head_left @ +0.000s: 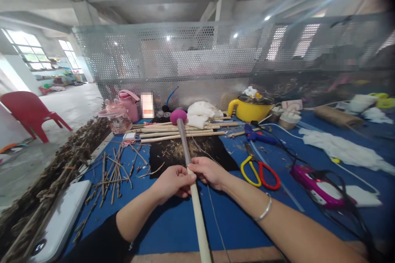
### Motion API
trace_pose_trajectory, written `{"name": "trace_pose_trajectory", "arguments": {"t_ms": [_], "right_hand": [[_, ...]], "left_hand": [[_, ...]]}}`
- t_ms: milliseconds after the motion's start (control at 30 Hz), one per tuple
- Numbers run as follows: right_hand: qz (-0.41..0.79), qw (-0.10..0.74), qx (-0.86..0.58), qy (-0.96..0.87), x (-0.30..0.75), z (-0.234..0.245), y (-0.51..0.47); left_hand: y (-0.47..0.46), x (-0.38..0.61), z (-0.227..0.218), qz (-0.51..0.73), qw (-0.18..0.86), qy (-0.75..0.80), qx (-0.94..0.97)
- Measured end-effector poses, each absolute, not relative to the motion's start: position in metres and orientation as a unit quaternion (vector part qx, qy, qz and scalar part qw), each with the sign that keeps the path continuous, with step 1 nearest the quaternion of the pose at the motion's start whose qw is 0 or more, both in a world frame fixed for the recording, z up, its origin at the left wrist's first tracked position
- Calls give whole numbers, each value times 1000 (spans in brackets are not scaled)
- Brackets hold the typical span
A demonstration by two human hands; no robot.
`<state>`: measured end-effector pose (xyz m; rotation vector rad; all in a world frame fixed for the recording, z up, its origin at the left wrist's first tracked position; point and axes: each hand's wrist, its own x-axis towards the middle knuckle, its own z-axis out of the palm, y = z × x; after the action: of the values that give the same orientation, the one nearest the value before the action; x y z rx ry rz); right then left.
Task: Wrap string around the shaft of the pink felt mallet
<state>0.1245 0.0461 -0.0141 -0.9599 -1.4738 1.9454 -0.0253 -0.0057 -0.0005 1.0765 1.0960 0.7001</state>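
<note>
A long pale wooden stick point(197, 213) runs from the near edge of the table away from me, ending in a magenta ball head point(178, 116). The upper part of the stick is grey. My left hand point(173, 181) is closed around the stick from the left, where the grey part meets the bare wood. My right hand point(209, 171) pinches the stick from the right at the same spot, a silver bangle on its wrist. A thin thread point(212, 209) trails down from my right hand across the blue table cover point(234, 218).
Scissors with yellow and red handles point(261, 170) lie right of my hands. A black mat point(179, 152), loose twigs point(115, 170), several wooden sticks point(182, 131), a blue glue gun point(257, 135), a yellow pot point(250, 109), a pink iron point(314, 187) and white cloth point(339, 148) surround them. A mesh panel backs the table.
</note>
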Motion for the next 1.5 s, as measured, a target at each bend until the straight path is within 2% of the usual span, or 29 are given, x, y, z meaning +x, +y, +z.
{"name": "trace_pose_trajectory", "arguments": {"t_ms": [167, 333, 467, 633, 767, 833, 967, 1033, 1167, 1300, 1367, 1500], "right_hand": [[723, 277, -362, -519, 123, -12, 42], [680, 295, -401, -539, 129, -4, 38], [680, 256, -413, -549, 139, -2, 44], [746, 213, -344, -529, 146, -3, 50], [756, 216, -332, -521, 141, -6, 47], [729, 231, -364, -531, 137, -8, 45], [672, 239, -418, -562, 131, -12, 41], [666, 249, -414, -569, 129, -14, 40], [678, 262, -405, -554, 131, -14, 41], [709, 255, -402, -520, 135, -11, 43], [712, 254, -405, -515, 137, -10, 43], [717, 239, -391, -526, 142, -11, 45]], "left_hand": [[-6, -19, -3, 353, 651, 470, 481], [0, -15, 11, 295, 651, 475, 513], [9, -19, 17, 240, 683, 466, 508], [7, -28, 11, 262, 738, 417, 461], [3, -31, 7, 250, 758, 385, 464], [2, -29, 5, 230, 722, 424, 496], [1, -21, -4, 247, 554, 539, 584], [2, -18, -7, 260, 511, 557, 601], [8, -12, 4, 231, 519, 547, 615], [14, -4, 21, 143, 462, 583, 653], [14, -3, 21, 139, 452, 587, 657], [13, -10, 9, 202, 536, 538, 618]]}}
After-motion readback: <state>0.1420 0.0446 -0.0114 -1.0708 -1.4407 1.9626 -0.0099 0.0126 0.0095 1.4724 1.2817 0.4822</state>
